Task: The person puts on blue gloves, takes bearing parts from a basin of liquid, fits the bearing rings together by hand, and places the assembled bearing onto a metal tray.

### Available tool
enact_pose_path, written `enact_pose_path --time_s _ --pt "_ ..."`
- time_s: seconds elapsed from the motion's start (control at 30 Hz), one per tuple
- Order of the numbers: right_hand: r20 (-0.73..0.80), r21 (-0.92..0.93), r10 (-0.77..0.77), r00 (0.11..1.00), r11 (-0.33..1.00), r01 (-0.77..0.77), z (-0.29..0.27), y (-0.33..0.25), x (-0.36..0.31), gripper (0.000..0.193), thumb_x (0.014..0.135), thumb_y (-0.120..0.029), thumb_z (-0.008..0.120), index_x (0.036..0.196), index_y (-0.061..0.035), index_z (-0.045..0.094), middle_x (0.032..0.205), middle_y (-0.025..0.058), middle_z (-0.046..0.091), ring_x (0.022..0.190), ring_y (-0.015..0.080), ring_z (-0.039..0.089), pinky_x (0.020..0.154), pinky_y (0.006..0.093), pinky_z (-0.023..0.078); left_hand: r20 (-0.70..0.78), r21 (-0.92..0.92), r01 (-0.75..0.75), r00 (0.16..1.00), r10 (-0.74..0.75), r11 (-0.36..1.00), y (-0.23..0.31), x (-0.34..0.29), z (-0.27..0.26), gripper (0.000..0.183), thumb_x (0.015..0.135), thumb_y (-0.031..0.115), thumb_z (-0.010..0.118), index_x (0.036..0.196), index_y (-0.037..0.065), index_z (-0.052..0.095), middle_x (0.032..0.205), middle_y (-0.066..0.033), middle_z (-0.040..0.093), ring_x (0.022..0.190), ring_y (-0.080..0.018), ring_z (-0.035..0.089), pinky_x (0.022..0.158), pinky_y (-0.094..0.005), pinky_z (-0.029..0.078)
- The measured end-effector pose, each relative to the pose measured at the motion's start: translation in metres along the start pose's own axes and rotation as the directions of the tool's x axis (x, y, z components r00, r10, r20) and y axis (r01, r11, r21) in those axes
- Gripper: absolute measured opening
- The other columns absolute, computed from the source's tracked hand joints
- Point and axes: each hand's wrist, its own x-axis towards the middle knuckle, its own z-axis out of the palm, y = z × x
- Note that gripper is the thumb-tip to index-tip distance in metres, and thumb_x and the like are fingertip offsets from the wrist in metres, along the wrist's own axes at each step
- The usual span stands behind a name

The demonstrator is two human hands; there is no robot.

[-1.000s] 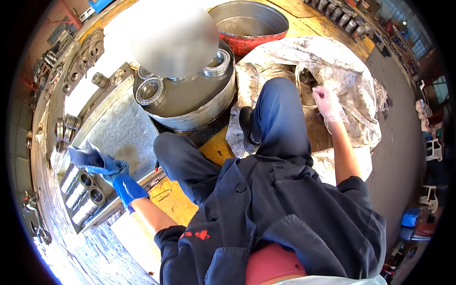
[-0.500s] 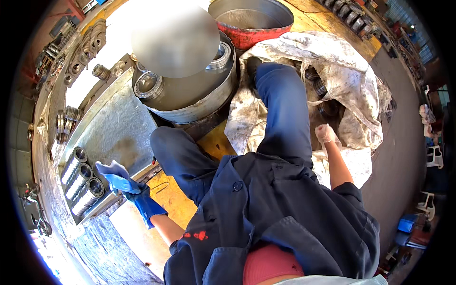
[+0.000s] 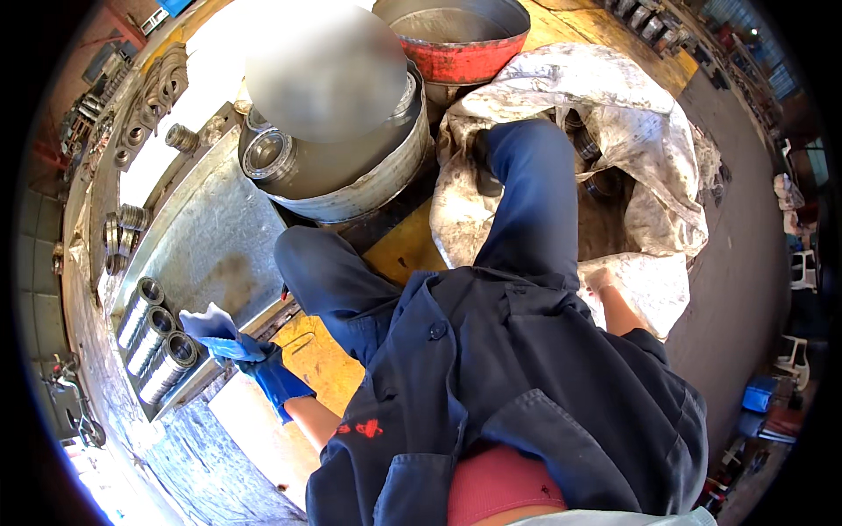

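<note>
left hand (image 3: 263, 368) blue-gloved, holds blue rag (image 3: 215, 329) | beside steel rings (image 3: 153, 337)

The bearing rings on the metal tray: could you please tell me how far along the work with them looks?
Done: three rows of rings lie side by side on the tray. In hand: the gloved left hand holds a blue cloth beside them; the right hand is down by the white sack, mostly hidden. Left: more rings show inside the sack, and one large bearing sits in the steel tub.
</note>
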Motion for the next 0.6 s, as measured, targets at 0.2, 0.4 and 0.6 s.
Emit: enact_pose_path --time_s 0.2,0.4,0.6 --pt "0.031 -0.922 -0.653 0.757 0.273 0.274 -0.053 -0.027 -0.006 0.023 0.092 -0.013 0.057 0.095 -0.0047 0.079 0.099 0.0125 0.077 0.096 0.0247 0.075 0.080 0.0378 0.061 -0.003 -0.078 -0.020 1.000 0.020 0.997 0.009 0.012 0.021 0.049 0.070 0.003 0.074 0.114 -0.011 0.056 0.105 -0.0328 0.064 0.098 -0.0483 0.063 0.088 -0.0495 0.049" --pt "-0.345 -0.344 -0.572 0.744 0.815 0.466 -0.035 -0.074 -0.030 0.035 0.092 -0.029 0.053 0.089 -0.0041 0.077 0.096 0.0196 0.075 0.092 0.0367 0.073 0.085 0.0467 0.059 -0.278 0.029 -0.237 0.931 0.236 0.971 -0.070 0.060 0.067 0.059 0.068 0.003 0.075 0.122 -0.011 0.056 0.110 -0.0332 0.064 0.106 -0.0495 0.061 0.095 -0.0519 0.047" --pt "-0.148 -0.653 -0.761 0.632 0.555 0.516 -0.019 -0.018 0.020 0.042 0.087 -0.042 0.064 0.079 -0.0017 0.075 0.077 0.0165 0.074 0.073 0.0300 0.074 0.069 0.0404 0.057 -0.062 0.016 -0.130 0.990 0.130 0.991 -0.012 0.022 0.024 0.058 0.069 0.004 0.076 0.122 -0.010 0.055 0.111 -0.0319 0.063 0.107 -0.0472 0.061 0.096 -0.0483 0.047"
